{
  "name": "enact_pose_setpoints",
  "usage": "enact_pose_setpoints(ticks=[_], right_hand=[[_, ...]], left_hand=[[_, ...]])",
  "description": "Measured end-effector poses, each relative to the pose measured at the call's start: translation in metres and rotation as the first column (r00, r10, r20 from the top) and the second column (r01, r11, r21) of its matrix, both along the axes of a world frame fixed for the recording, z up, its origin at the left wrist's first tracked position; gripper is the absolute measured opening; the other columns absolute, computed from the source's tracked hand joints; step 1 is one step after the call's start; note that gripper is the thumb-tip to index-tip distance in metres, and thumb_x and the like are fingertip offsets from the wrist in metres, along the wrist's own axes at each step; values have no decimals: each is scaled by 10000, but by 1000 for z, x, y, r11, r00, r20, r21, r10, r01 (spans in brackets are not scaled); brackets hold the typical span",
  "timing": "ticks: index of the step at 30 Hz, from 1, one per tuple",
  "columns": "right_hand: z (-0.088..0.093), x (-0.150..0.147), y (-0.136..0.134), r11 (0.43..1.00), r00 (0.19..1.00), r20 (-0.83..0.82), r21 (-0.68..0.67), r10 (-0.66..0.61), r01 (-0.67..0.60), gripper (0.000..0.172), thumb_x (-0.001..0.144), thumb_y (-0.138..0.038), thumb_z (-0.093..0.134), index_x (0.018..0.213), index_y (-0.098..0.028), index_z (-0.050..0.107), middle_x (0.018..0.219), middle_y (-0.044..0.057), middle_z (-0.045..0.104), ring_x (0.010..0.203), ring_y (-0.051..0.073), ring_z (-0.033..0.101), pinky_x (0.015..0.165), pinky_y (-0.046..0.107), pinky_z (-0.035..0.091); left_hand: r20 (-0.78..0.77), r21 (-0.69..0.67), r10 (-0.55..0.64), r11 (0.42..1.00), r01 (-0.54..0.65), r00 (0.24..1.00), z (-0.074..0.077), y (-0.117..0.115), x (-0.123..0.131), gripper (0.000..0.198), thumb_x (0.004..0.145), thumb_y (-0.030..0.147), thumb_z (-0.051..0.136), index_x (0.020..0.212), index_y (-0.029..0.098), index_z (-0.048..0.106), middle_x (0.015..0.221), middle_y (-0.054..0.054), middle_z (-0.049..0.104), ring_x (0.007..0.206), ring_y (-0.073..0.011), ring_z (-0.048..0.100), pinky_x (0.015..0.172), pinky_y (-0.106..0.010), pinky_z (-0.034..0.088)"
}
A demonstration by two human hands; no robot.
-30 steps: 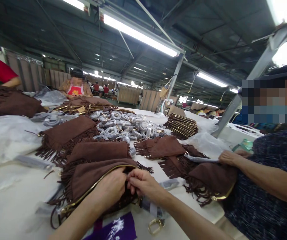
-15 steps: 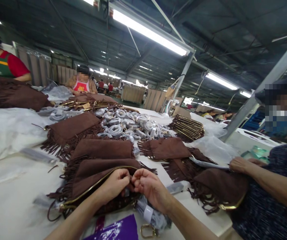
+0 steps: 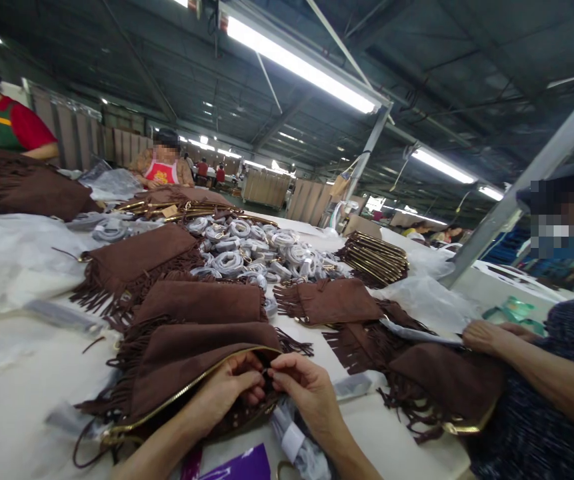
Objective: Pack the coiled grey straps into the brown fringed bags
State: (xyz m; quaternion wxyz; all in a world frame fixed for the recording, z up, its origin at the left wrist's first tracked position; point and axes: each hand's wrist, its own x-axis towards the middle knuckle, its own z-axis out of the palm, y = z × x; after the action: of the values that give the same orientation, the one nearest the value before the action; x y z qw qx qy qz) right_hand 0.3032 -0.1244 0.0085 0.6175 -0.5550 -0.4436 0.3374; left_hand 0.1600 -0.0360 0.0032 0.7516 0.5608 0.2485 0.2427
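In front of me lies a brown fringed bag (image 3: 191, 360), its gold zipper (image 3: 187, 389) undone and its mouth gaping. My left hand (image 3: 239, 383) reaches into the opening with thumb and fingers pinched together. Facing it at the bag's right end, my right hand (image 3: 301, 380) has thumb and forefinger pinched. Between the fingertips there is something small and dark, too small to name. A wrapped grey strap bundle (image 3: 291, 433) with a white band lies under my right wrist. A purple packet (image 3: 241, 465) sits at the table's near edge.
More brown fringed bags (image 3: 141, 257) lie ahead, beside a heap of wrapped coiled straps (image 3: 251, 247). A stack with gold zippers (image 3: 374, 255) stands farther right. At right a co-worker's hand (image 3: 481, 333) handles another bag (image 3: 441, 373). White plastic (image 3: 17, 257) covers the left side.
My left hand has opened its fingers somewhat and shifted slightly deeper into the bag's mouth. My right hand's fingers have straightened into a pinch. The view has shifted slightly.
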Motion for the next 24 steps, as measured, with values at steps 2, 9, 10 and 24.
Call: enact_pose_setpoints(ticks=[2,9,10,24], right_hand=[[-4,0,2,1000,999,36,1,-16,16,155,696,-331,770,765,-203,717,694,-1,659,627,142,576,608,259,466],[-14,1,3,999,999,48,39,-5,3,149,736,-256,718,866,-214,659,749,-3,698,684,150,602,647,253,464],[-14,1,3,999,999,49,37,-5,3,166,737,-249,714,887,-215,653,742,-5,699,683,151,604,649,255,464],[-3,2,-2,997,942,335,66,17,-41,115,799,-185,612,770,-225,715,751,2,648,709,158,544,670,260,424]], left_hand=[[-9,-11,0,1000,0,1000,-4,-1,2,258,613,338,652,796,166,590,703,21,623,625,-121,554,625,-258,430],[-157,116,34,993,-16,987,-8,-3,3,236,642,407,589,728,190,553,514,85,438,463,-89,363,460,-221,279],[-166,136,36,991,-13,985,-7,-4,3,234,649,415,580,720,195,541,508,90,408,453,-86,331,444,-223,249],[-79,175,14,985,1,997,2,-10,4,208,675,397,560,682,194,517,634,48,422,639,-135,360,624,-274,308]])
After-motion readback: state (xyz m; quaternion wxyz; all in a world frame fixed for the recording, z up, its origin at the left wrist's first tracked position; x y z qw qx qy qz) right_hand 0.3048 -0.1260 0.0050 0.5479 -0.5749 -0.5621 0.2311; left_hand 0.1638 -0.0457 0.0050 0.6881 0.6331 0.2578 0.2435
